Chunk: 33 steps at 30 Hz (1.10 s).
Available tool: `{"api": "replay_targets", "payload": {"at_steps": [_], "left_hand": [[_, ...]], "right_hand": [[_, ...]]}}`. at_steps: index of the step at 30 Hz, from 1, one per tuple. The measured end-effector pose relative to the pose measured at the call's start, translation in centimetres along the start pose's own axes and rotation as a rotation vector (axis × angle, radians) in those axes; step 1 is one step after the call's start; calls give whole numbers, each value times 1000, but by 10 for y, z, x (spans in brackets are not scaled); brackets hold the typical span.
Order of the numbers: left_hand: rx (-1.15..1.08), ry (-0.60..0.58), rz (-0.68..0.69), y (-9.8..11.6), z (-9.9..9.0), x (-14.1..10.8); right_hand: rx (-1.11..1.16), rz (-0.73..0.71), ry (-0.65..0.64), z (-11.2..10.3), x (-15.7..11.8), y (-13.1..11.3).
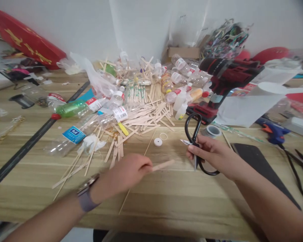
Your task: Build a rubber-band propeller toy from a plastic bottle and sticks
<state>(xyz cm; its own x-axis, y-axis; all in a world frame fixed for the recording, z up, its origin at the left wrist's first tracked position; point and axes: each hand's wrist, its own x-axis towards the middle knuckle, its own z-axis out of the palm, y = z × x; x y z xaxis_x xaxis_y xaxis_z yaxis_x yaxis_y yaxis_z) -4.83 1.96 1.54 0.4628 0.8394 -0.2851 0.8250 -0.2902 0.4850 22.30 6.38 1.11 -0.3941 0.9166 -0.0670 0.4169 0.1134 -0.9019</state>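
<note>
Over the wooden table, my left hand is closed on one end of a flat wooden craft stick, whose other end points right; the hand is slightly blurred. My right hand grips black-handled scissors around their middle, with the blades spread and the handle loops sticking out above and below. Between the hands and a little farther back lie a small white disc and a pale ring. A thin bamboo skewer lies on the table, passing behind my left hand.
A heap of craft sticks and several plastic bottles fill the middle and left. A red cordless drill stands at the right, near a roll of tape, a dark flat board and a blue glue gun.
</note>
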Motion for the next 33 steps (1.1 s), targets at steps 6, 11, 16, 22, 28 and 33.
{"api": "replay_targets", "payload": {"at_steps": [6,11,16,22,28,33], "left_hand": [[310,158,89,13,33,1],[534,183,413,19,54,-18],[562,333,471,12,75,-20],[547,466,523,6,76,-20],[538,492,511,9,78,-20],[558,471,509,8,80,-19]], "right_hand": [[-444,44,-181,10,-8,-5],[-1069,-52,-146,35,-10,-16],[-1230,-155,-224,47,-10,-24],[-1252,-148,-268,48,-10,-31],[-1249,-213,-239,47,-11,-28],[-1304,-224,-238,53,-11,-33]]}}
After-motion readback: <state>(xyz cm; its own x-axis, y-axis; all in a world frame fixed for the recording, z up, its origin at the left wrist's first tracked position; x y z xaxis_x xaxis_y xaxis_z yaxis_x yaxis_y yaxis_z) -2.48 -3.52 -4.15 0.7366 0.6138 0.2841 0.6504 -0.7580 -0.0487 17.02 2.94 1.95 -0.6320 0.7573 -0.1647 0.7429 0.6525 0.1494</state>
